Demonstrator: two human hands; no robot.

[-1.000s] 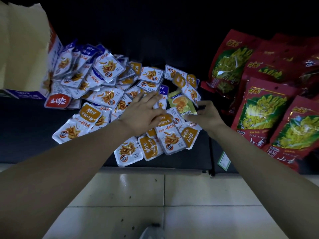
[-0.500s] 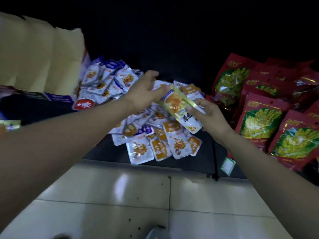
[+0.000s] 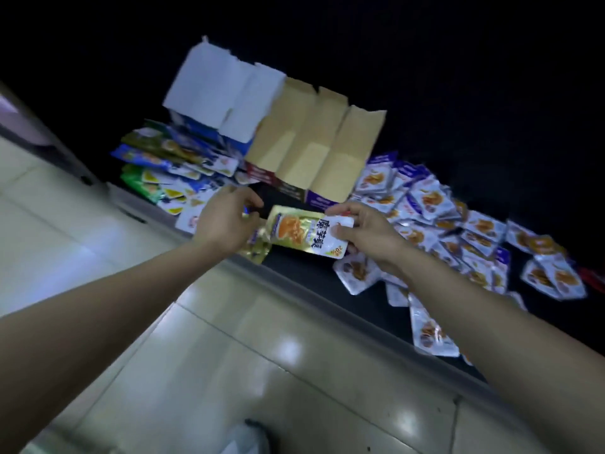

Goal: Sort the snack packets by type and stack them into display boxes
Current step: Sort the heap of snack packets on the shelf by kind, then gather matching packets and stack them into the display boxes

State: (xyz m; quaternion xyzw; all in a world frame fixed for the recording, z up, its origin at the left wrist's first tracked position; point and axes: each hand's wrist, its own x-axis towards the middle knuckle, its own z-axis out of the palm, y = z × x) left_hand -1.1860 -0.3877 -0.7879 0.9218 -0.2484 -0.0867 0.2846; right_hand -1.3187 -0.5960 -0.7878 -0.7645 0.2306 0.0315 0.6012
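My right hand [image 3: 363, 232] pinches the white end of a gold and white snack packet [image 3: 304, 232] and holds it above the dark shelf's front edge. My left hand [image 3: 226, 221] is closed on the edge of another gold packet [image 3: 257, 252] just left of it. A pile of white and purple packets [image 3: 451, 231] spreads over the shelf to the right. Behind my hands stands an open brown display box [image 3: 314, 152] with its flaps up. Next to it is a white-flapped box [image 3: 222, 90]. Blue, green and white packets [image 3: 163, 172] lie heaped at the left.
The dark shelf [image 3: 304, 273] runs diagonally, with a pale metal front edge [image 3: 327, 309]. Glossy floor tiles [image 3: 203, 371] lie below it. Something red [image 3: 595, 276] shows at the far right edge. The view is tilted and blurred.
The view has swung left and tilted. My right hand has carried the gold packet away from the pile toward the boxes. My left hand has left the pile and closed on a second gold packet.
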